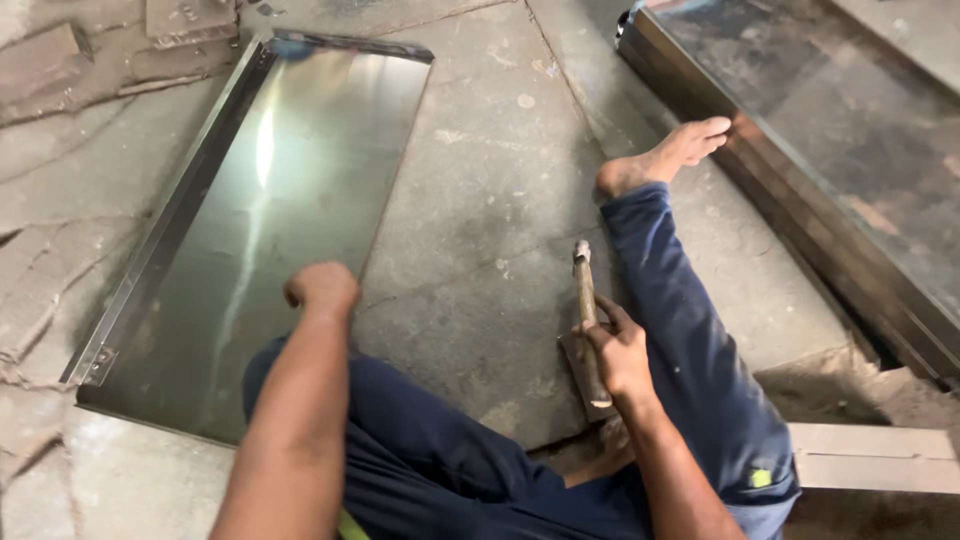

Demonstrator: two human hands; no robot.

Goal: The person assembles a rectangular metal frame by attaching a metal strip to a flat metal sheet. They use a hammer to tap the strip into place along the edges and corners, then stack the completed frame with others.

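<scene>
Dark blue trousers (440, 450) fill the bottom of the view, with the person seated on the concrete floor (480, 180), one leg stretched out to the right of the right hand and ending in a bare foot (665, 155). From between the knees both forearms reach forward. The right hand (617, 355) is wrapped around the wooden handle of a hammer (587, 320), fingers closed on the lower part of the shaft; the handle points away from the body, and the hammer's head lies low by the wrist against a small flat block (575, 360) on the floor, partly hidden by the hand. The left hand (322, 287) is curled into a loose fist and rests at the near right edge of a shiny sheet-metal panel (270, 200); whether it grips the edge or merely presses on it cannot be told. That panel lies flat on the floor ahead and to the left of the left hand, long and rectangular, with a folded-up lip along its left side and a small riveted corner tab (98, 362) at the near left corner. Well to the right of the right hand, beyond the outstretched leg, a second metal panel (830, 150) with a raised rim lies at an angle, and a pale plank (875, 458) sits near the right knee.
</scene>
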